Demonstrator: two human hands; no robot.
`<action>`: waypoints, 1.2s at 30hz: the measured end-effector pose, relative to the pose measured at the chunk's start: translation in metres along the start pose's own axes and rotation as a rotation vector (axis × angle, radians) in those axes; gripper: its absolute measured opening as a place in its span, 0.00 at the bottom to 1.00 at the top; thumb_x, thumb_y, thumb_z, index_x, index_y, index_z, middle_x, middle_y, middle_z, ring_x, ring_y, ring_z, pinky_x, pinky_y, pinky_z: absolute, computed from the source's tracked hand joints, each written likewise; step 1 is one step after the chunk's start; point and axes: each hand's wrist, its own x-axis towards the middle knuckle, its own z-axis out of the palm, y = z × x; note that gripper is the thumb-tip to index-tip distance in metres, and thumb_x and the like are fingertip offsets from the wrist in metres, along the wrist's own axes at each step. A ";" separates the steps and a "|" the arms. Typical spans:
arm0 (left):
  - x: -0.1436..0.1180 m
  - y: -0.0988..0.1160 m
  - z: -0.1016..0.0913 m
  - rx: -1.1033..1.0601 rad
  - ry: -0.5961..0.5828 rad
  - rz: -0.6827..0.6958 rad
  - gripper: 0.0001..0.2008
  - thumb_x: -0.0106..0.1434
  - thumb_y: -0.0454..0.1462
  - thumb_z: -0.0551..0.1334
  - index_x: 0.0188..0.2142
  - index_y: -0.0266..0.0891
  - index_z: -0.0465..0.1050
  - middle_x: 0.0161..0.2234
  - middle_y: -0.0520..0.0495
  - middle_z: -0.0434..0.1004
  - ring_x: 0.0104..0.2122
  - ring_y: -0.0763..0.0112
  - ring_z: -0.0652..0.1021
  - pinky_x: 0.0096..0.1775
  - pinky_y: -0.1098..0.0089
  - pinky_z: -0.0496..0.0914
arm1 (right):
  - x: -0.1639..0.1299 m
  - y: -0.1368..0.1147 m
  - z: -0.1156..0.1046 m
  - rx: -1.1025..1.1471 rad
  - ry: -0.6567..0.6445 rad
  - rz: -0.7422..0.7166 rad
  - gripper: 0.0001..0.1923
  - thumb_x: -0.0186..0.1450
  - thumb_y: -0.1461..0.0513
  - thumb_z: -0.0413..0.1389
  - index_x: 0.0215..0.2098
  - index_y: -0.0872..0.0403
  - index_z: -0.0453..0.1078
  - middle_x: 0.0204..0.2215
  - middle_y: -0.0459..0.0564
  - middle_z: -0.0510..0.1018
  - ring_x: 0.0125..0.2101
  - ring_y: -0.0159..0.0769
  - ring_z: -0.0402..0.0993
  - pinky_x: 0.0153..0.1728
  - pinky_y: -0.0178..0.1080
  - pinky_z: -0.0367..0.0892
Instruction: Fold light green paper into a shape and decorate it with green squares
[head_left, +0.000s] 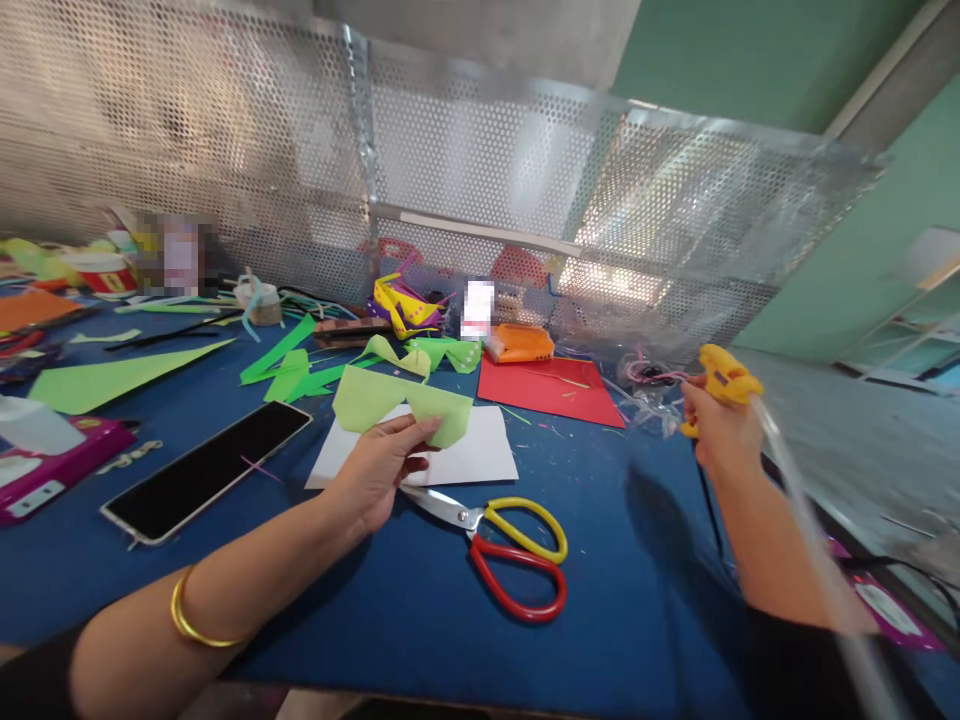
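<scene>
Head view, the only one. The left hand pinches a folded green paper by its lower edge, thumb under and fingers closed over the middle fold, holding it just above a white sheet on the blue table. The paper's two wings spread left and right of the grip and keep their shape, so it reads as light craft stock – thin, creasable, easily crushed or torn if squeezed hard. Judged best held where it is now, at the central fold, where the layers double up and stiffen; the outer corners would flop.

The right hand is closed around a yellow glue gun, raised clear of the table at the right, well apart from the paper. A clear stick runs back from the gun toward the camera, and a dark cord hangs below the hand. The gun looks rigid and moderately heavy beside the paper; its nozzle cannot be made out, and is likely hot – keep fingers to the handle.

Scissors with red and yellow handles lie closed on the table just beside the left hand. A phone lies face up to the left. A red sheet lies beyond the white one; green offcuts are scattered further back.
</scene>
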 end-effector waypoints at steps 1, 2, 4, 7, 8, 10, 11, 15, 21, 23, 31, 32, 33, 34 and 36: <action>-0.002 0.000 0.004 -0.019 -0.008 0.003 0.17 0.43 0.42 0.75 0.33 0.37 0.82 0.33 0.46 0.82 0.29 0.76 0.75 0.26 0.78 0.64 | -0.008 -0.012 0.004 0.123 0.012 0.028 0.14 0.67 0.52 0.51 0.39 0.53 0.69 0.32 0.53 0.76 0.26 0.35 0.74 0.24 0.37 0.68; -0.004 0.000 0.008 -0.040 -0.011 0.008 0.16 0.43 0.42 0.75 0.32 0.37 0.81 0.33 0.46 0.82 0.29 0.75 0.76 0.27 0.77 0.65 | -0.018 -0.025 0.009 0.239 0.022 0.052 0.14 0.63 0.50 0.54 0.37 0.52 0.68 0.30 0.49 0.75 0.23 0.34 0.73 0.22 0.37 0.67; -0.009 0.001 0.019 -0.093 -0.003 0.014 0.15 0.43 0.41 0.75 0.31 0.37 0.81 0.33 0.46 0.82 0.29 0.74 0.77 0.27 0.76 0.66 | -0.043 -0.054 0.022 0.440 -0.033 0.078 0.17 0.55 0.49 0.61 0.35 0.52 0.67 0.31 0.47 0.75 0.26 0.34 0.76 0.25 0.37 0.70; -0.016 0.001 0.033 -0.165 -0.005 0.021 0.15 0.44 0.41 0.75 0.31 0.38 0.80 0.35 0.46 0.82 0.30 0.73 0.78 0.28 0.75 0.67 | -0.082 -0.095 0.042 0.629 -0.188 0.118 0.19 0.50 0.53 0.66 0.34 0.53 0.70 0.31 0.48 0.77 0.30 0.39 0.79 0.26 0.37 0.72; -0.017 0.000 0.037 -0.181 -0.009 0.026 0.15 0.44 0.41 0.75 0.32 0.38 0.80 0.35 0.46 0.82 0.31 0.72 0.78 0.28 0.75 0.67 | -0.093 -0.106 0.047 0.751 -0.274 0.193 0.18 0.49 0.55 0.68 0.34 0.54 0.70 0.31 0.48 0.77 0.32 0.39 0.79 0.27 0.37 0.71; -0.019 -0.003 0.042 -0.206 -0.027 0.040 0.15 0.45 0.42 0.75 0.32 0.39 0.80 0.36 0.46 0.82 0.31 0.72 0.78 0.28 0.76 0.67 | -0.110 -0.121 0.058 0.877 -0.369 0.272 0.18 0.48 0.57 0.69 0.34 0.54 0.70 0.32 0.47 0.77 0.32 0.38 0.79 0.28 0.36 0.71; -0.019 -0.006 0.044 -0.215 -0.040 0.046 0.15 0.45 0.42 0.75 0.32 0.39 0.80 0.36 0.47 0.82 0.31 0.73 0.78 0.28 0.76 0.67 | -0.116 -0.125 0.062 0.898 -0.400 0.281 0.18 0.48 0.58 0.69 0.33 0.53 0.70 0.33 0.47 0.77 0.33 0.38 0.78 0.29 0.36 0.71; -0.021 -0.017 0.047 -0.214 -0.083 0.054 0.14 0.47 0.43 0.74 0.32 0.39 0.80 0.37 0.47 0.81 0.33 0.72 0.78 0.29 0.76 0.68 | -0.126 -0.126 0.075 0.860 -0.434 0.255 0.15 0.51 0.59 0.68 0.34 0.52 0.71 0.33 0.47 0.78 0.32 0.37 0.76 0.28 0.36 0.69; -0.060 -0.011 0.036 0.208 -0.311 -0.071 0.10 0.49 0.39 0.71 0.32 0.40 0.81 0.29 0.46 0.81 0.30 0.67 0.79 0.27 0.73 0.70 | -0.122 -0.116 0.078 0.821 -0.407 0.247 0.13 0.50 0.60 0.67 0.32 0.52 0.71 0.27 0.45 0.76 0.26 0.34 0.72 0.24 0.35 0.65; -0.075 0.007 0.027 0.485 -0.646 -0.119 0.08 0.51 0.38 0.69 0.33 0.43 0.82 0.27 0.47 0.82 0.26 0.65 0.78 0.25 0.71 0.69 | -0.120 -0.116 0.074 0.818 -0.426 0.244 0.13 0.49 0.60 0.68 0.32 0.52 0.71 0.27 0.45 0.76 0.26 0.33 0.71 0.24 0.35 0.65; -0.031 0.059 0.007 1.020 -0.282 0.598 0.09 0.51 0.45 0.69 0.31 0.46 0.82 0.29 0.48 0.82 0.28 0.62 0.78 0.28 0.70 0.66 | -0.130 -0.127 0.070 0.903 -0.642 0.322 0.12 0.49 0.63 0.67 0.31 0.52 0.72 0.29 0.43 0.75 0.26 0.30 0.71 0.29 0.35 0.66; -0.024 0.056 0.007 1.003 -0.406 0.457 0.08 0.53 0.45 0.67 0.29 0.45 0.82 0.25 0.49 0.80 0.25 0.63 0.77 0.26 0.70 0.65 | -0.131 -0.126 0.071 0.904 -0.658 0.323 0.12 0.50 0.62 0.67 0.31 0.52 0.72 0.30 0.43 0.76 0.27 0.30 0.71 0.30 0.35 0.67; -0.019 0.051 0.008 0.936 -0.489 0.328 0.09 0.54 0.45 0.66 0.27 0.43 0.81 0.23 0.48 0.80 0.24 0.63 0.78 0.25 0.70 0.66 | -0.132 -0.125 0.071 0.900 -0.666 0.313 0.12 0.52 0.60 0.67 0.32 0.52 0.72 0.31 0.44 0.76 0.27 0.31 0.72 0.30 0.36 0.68; -0.016 0.046 0.009 0.851 -0.528 0.221 0.09 0.54 0.44 0.65 0.27 0.43 0.81 0.22 0.48 0.79 0.23 0.63 0.78 0.25 0.70 0.66 | -0.132 -0.123 0.071 0.886 -0.662 0.296 0.11 0.54 0.58 0.66 0.32 0.52 0.71 0.31 0.45 0.77 0.28 0.32 0.73 0.30 0.36 0.68; -0.014 0.036 0.008 0.678 -0.512 0.089 0.10 0.54 0.45 0.66 0.28 0.42 0.80 0.21 0.47 0.79 0.22 0.63 0.78 0.24 0.71 0.66 | -0.131 -0.117 0.069 0.818 -0.641 0.244 0.13 0.59 0.52 0.63 0.35 0.52 0.71 0.30 0.47 0.78 0.28 0.35 0.74 0.29 0.37 0.69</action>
